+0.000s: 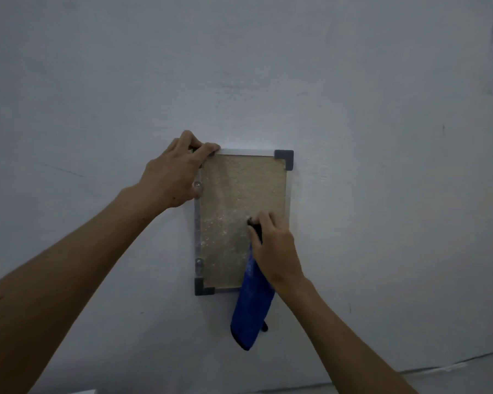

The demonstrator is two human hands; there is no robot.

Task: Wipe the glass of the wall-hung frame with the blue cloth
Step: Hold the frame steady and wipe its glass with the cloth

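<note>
Frame [241, 220] is hanging on the wall [353, 137], upright, with dark corner caps showing at its upper right and lower left corners. Left hand [174, 172] is gripping the frame's upper left corner, fingers curled over the top edge, and appears to be bracing it against the wall. Right hand [273, 245] is pressing on the glass [234, 194] near the frame's right edge, somewhat below mid-height, its fingers curling round a bunched part of the blue cloth [252, 302]; the grip is closed on the cloth. Rest of the cloth is hanging loose below the hand, trailing past the frame's bottom edge and over the lower right corner. Glass is looking speckled across most of its face; whether that is dirt or the backing behind it, I cannot tell. Judgement: wiping is under way, with much of the pane probably still needing passes. To do this step well, the right hand should be keeping a flat pad of cloth, not knuckles, against the glass, working in overlapping strokes from top edge to bottom edge, while the left hand is holding the frame firmly so it is not swinging or lifting off its hanger. Gathering up the dangling tail would give a broader wiping face.
</note>
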